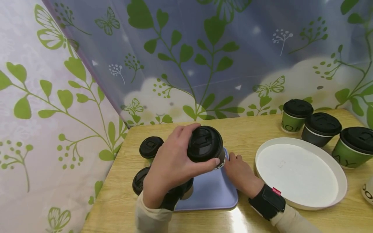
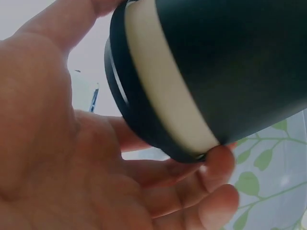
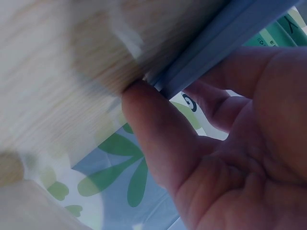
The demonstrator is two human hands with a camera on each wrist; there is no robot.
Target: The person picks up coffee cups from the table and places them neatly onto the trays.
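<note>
My left hand (image 1: pixel 175 161) grips a black-lidded paper coffee cup (image 1: pixel 205 144), fingers and thumb around it near the lid. The left wrist view shows the dark cup body (image 2: pixel 230 67) and a cream band under its lid. Below the raised cup lies a blue-violet tray (image 1: pixel 212 191) with rounded corners. On the tray's right edge, my right hand (image 1: pixel 240 171) pinches the rim; the right wrist view has the thumb tip against the tray edge (image 3: pixel 206 52) and fingers on its other side. Another lidded cup (image 1: pixel 187 191) shows partly behind my left wrist.
Two more lidded cups (image 1: pixel 150 147) (image 1: pixel 140 180) stand left of the tray. At right is a round white tray (image 1: pixel 297 174). Behind and beside it stand a green cup (image 1: pixel 296 118), a dark cup (image 1: pixel 320 127), another green cup (image 1: pixel 354 147) and a white cup (image 1: pixel 369 191). Patterned curtains (image 1: pixel 180 64) border the table.
</note>
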